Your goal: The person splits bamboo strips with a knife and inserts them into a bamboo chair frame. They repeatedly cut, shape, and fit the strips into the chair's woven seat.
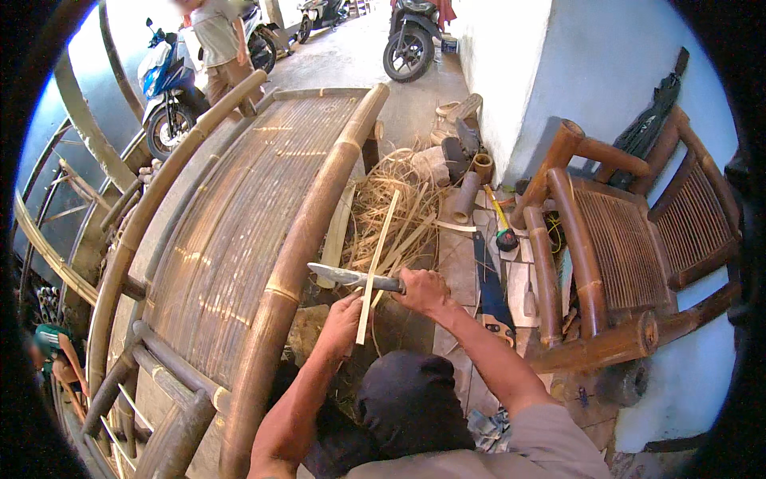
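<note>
While we look down from the head view, we log the following. Item one: our left hand [341,319], fingers pressed together around a thin, pale, flat bamboo strip [377,267], which stands nearly upright at the centre of the picture and leans toward 1 o'clock. Item two: our right hand [423,289], closed in a fist on the handle of a long grey metal blade [345,275]; the blade points toward 9 o'clock and lies across the strip, touching it just above the left hand. Item three: a large curved bench frame of brown bamboo poles and fine slats [239,223], filling the 9 to 11 o'clock side, its thick side pole just beside the left hand. Item four: a loose heap of pale bamboo shavings and offcuts [399,199] on the floor at 12 o'clock from the hands. Item five: a handsaw with a blue blade [487,279] lying on the floor at 3 o'clock from the right hand, near a yellow-handled tool [501,219]. Item six: a brown bamboo armchair [630,247] against the white wall at 3 o'clock. Item seven: parked motorbikes and a standing person [219,44] at 11 o'clock, well apart.
</note>
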`<state>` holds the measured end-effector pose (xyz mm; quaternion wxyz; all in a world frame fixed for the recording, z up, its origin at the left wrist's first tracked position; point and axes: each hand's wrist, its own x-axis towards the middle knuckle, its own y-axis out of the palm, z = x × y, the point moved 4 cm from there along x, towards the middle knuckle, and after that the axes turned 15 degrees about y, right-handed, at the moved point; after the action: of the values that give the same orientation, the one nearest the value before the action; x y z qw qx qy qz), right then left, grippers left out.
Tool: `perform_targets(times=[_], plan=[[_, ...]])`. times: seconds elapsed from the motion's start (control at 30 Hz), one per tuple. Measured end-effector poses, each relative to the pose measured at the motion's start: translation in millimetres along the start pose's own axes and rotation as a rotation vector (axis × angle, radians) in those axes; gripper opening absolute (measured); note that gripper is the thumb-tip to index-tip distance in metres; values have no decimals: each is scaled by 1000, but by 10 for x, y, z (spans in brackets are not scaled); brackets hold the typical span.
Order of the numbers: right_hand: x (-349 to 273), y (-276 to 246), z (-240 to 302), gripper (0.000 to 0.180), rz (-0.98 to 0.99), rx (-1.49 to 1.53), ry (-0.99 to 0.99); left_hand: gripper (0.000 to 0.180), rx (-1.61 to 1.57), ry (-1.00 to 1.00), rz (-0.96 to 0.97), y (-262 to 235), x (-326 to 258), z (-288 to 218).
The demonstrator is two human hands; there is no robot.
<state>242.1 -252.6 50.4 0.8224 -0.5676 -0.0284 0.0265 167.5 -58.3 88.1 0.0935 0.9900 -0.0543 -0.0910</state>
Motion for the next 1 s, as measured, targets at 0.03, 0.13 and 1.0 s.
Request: perform_targets(times=[0.03,0.13,1.0], plan=[[22,75,-52,45,1,0,9,31,-5,-4,30,-34,-81,27],[121,324,-279,46,119,-50,95,36,-12,-204,29,-148,-477,235],[-679,953,-208,52,401,11,120,33,496,-78,-18,-197,-3,1394]])
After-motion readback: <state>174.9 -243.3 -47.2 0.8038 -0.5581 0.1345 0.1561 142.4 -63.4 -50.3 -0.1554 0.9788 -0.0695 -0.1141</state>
